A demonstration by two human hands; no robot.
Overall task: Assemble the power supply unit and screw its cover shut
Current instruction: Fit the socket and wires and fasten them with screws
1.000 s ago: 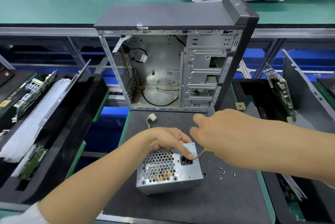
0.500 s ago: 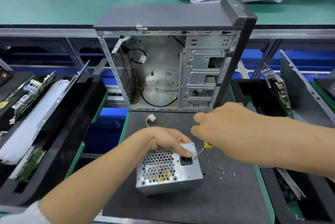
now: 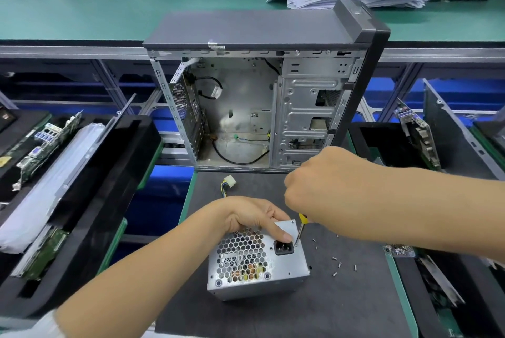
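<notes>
The power supply (image 3: 257,258) sits on the dark mat (image 3: 341,307) before the open computer case (image 3: 262,97), cover seemingly on, the left hand (image 3: 254,217) gripping its top while the right hand (image 3: 319,187), fisted round a screwdriver (image 3: 300,229), works a corner screw, loose screws (image 3: 338,265) still waiting alongside.

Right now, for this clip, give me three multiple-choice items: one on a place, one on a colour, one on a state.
1. Where is the screwdriver tip?
A. Beside the power socket on the power supply unit
B. Inside the computer case
C. On the mat

2. What colour is the screwdriver handle?
A. Red
B. Yellow
C. Blue

3. What is the left hand doing?
A. Lying flat on the mat
B. Gripping the unit's top
C. Lifting the case

Answers:
1 A, the tip meets the unit's face next to the socket.
2 B, yellow shows under the right hand.
3 B, its fingers curl over the unit.
</notes>
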